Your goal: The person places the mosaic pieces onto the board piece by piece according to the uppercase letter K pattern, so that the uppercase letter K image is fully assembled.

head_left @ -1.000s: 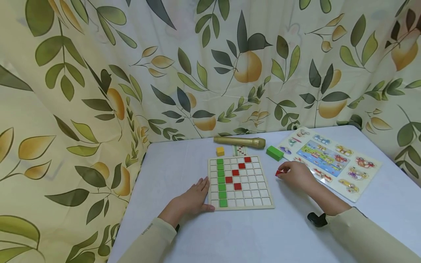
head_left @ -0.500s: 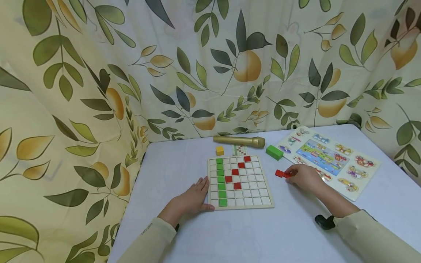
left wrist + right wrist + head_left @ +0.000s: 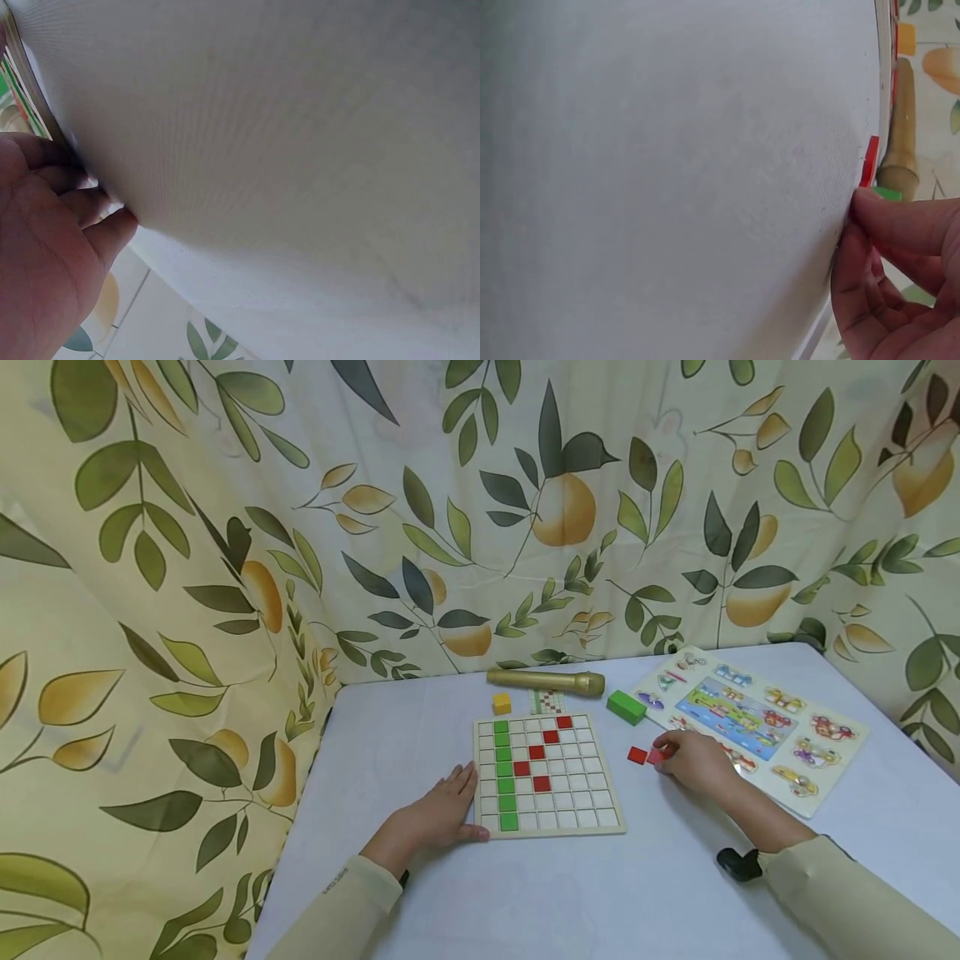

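Note:
A square grid board lies on the table, with a column of green squares and several red squares in its cells. My left hand rests along its left edge, fingers extended, thumb at the front corner. Right of the board, one flat red tile lies on the cloth. Just beside that, my right hand pinches a second, pinkish-looking red tile between thumb and fingers, low at the tabletop; the fingers partly hide it. In the right wrist view, the loose red tile stands out past the thumb.
Behind the board are a gold microphone, a yellow cube and a small pattern card. A green block touches or overlaps the corner of a picture puzzle board at right. A leaf-patterned curtain encloses the table.
My right hand has drawn back slightly to the right, and the red tiles, earlier mostly covered by its fingers, now show as two side by side. The left hand stays in place.

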The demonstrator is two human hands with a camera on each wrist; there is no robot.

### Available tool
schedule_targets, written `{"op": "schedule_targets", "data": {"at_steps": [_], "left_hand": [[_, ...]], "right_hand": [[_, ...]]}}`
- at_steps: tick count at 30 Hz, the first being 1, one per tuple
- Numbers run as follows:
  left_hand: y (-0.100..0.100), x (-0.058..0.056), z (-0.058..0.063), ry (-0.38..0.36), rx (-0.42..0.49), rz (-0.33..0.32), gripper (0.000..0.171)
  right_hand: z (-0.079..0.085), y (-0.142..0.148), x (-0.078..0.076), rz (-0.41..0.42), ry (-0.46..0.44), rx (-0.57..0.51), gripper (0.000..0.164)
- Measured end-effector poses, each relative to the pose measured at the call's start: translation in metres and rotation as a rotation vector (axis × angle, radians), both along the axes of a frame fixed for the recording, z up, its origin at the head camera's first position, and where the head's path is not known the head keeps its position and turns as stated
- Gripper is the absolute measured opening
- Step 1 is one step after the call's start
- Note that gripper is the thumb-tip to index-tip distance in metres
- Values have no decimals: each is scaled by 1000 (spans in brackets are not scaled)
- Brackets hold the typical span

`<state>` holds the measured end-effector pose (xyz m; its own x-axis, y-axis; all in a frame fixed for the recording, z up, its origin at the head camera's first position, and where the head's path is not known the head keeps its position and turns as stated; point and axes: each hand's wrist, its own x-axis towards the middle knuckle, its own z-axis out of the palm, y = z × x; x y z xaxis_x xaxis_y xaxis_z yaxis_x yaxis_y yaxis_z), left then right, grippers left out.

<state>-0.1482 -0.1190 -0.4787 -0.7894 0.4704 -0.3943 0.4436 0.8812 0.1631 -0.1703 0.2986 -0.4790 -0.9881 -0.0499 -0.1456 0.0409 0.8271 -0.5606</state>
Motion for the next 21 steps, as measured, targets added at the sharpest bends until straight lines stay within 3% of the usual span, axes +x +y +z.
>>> {"op": "schedule_targets", "data": {"at_steps": [13,21], "left_hand": [[0,1,-2,-1,3,6,109],[0,2,1,-1,7,11,109]], "right_hand": [[5,-1,3,18,25,-1,14],[16,-15,2,-3,9,-55,16]]}}
